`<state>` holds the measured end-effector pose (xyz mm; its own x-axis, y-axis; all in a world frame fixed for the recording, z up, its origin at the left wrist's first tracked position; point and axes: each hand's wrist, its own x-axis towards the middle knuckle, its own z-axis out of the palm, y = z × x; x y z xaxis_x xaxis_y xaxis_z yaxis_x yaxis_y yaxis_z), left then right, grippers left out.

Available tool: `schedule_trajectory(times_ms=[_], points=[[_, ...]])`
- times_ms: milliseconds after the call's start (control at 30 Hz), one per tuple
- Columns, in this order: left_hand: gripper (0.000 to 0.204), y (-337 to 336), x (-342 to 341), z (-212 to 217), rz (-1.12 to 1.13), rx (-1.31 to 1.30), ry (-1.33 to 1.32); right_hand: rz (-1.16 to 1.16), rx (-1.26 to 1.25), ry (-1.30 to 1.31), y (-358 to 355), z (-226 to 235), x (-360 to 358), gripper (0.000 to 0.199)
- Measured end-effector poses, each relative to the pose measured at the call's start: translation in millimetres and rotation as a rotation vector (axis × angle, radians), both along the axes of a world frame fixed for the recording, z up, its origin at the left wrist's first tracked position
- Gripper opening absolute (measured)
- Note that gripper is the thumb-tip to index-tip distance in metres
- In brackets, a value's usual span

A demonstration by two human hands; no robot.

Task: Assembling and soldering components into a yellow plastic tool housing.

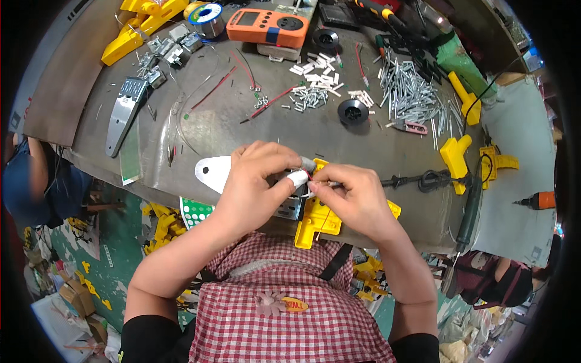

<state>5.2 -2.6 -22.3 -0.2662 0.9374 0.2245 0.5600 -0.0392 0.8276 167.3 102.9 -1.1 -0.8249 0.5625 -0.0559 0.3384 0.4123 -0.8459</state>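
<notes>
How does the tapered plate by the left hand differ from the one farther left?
The near plate looks white; the farther plate looks silver-grey. The near plate's narrow end points left; the farther plate's points toward the person. The left hand partly covers the near plate; the farther plate lies untouched. Both narrow ends are rounded.

An orange meter point(264, 29) lies at top centre beside a wire spool point(207, 24); a cardboard box point(77, 297) sits lower left, an orange-handled tool point(542, 201) far right.

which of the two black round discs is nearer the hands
The black disc just below the small white pieces; the other disc lies farther off, beside the orange meter.
</notes>
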Motion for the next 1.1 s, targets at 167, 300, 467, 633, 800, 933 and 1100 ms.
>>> schedule_trajectory(times_ms=[167,300,467,633,800,933,1100], points=[[0.02,3,-1,6,-0.015,-0.137,-0.112,0.002,0.014,-0.031,4,2,0,0.02],[0.018,5,1,11,-0.008,-0.21,-0.228,0.021,0.008,-0.044,8,3,3,0.02],[0.012,5,0,15,-0.066,-0.257,-0.222,0.033,0.021,-0.057,8,2,3,0.019],[0.029,15,1,27,-0.122,-0.295,-0.535,0.011,0.344,0.175,14,-4,12,0.014],[0.053,26,3,25,-0.188,-0.262,-0.124,0.231,0.994,0.09,18,19,10,0.032],[0.059,23,14,23,-0.155,0.007,0.208,0.178,0.785,0.168,29,3,14,0.018],[0.055,18,14,12,-0.101,0.132,0.291,-0.061,-0.102,0.023,35,7,18,0.016]])
